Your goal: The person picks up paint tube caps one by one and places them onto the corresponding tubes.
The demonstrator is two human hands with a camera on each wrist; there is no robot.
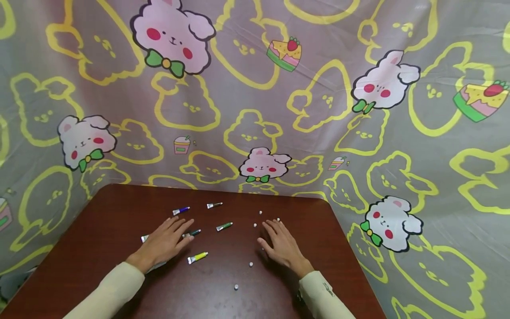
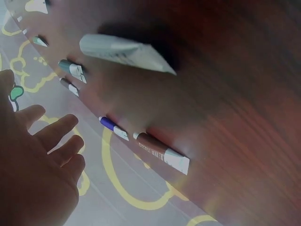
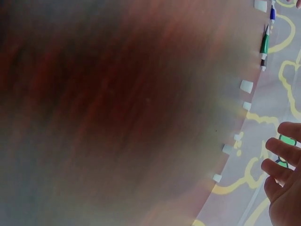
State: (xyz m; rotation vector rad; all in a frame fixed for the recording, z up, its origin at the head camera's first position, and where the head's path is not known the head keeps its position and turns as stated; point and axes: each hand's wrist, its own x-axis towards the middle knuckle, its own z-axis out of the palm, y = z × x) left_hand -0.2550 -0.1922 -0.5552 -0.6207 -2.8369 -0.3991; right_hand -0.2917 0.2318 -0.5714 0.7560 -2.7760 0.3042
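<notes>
On the table (image 1: 99, 230), both spread hands, left (image 1: 165, 241) and right (image 1: 280, 246), lie flat among capless paint tubes (image 1: 224, 226).

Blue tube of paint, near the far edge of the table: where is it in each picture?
Head: the blue tube lies just beyond the left hand, towards the far edge.
Left wrist: the blue tube sits mid-picture at the table's edge, beside a brown tube.
Right wrist: only a blue sliver shows, top right, above the green tube.
Shared landmark: the dark red table, edged by yellow-patterned cloth.
</notes>
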